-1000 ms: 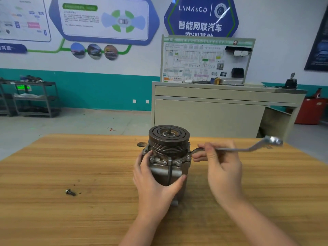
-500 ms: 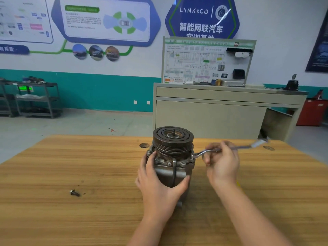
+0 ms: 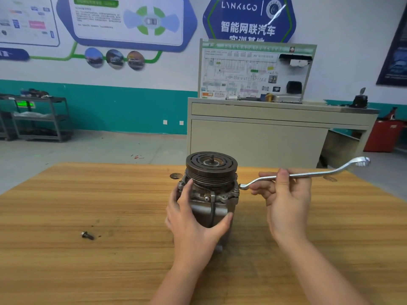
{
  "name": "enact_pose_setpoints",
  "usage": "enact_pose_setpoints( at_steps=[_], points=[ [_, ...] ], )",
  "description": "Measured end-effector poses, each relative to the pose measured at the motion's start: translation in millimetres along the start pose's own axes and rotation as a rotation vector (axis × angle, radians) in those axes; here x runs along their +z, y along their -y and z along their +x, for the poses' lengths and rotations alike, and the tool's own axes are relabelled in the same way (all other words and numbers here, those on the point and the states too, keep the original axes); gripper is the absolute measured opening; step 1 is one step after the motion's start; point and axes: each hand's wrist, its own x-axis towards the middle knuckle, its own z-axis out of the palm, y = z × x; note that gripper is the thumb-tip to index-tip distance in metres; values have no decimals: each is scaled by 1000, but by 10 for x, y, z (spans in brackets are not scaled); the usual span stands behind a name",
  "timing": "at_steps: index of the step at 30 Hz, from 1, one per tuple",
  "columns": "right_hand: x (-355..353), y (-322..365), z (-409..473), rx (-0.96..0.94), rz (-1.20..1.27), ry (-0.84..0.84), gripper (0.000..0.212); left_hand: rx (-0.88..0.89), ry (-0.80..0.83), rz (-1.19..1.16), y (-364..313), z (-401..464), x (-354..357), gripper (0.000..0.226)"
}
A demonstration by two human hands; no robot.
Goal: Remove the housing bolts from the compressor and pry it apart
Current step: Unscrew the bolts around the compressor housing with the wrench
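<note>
We are bracing compressor (image 3: 211,194) with left hand (image 3: 193,225); right hand (image 3: 284,199) fingers pinching wrench (image 3: 308,174), shaft running rightward from right-side bolt (image 3: 241,186).

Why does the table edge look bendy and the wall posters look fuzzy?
In the head view, the wide-angle lens curves the wooden table's far edge and tilts the walls. The posters look soft and blurred, while the compressor, the wrench and both hands stay fairly sharp under even light.
</note>
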Motion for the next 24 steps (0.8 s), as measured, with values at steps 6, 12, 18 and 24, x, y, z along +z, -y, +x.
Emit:
enact_pose_setpoints(
  at_steps=[6,12,18,24],
  points=[
    [-5,-67,-155,-391,-300,253,6,21,-15,-11,5,-1,5,97],
    [-75,-232,-312,-800,-652,415,25,7,-39,-43,45,-15,30,108],
    [42,-236,-263,-286,-15,55,15,25,-59,-54,39,-14,37,105],
    [154,-274,426,690,313,-14,27,30,-64,-53,22,-10,40,100]
  ],
)
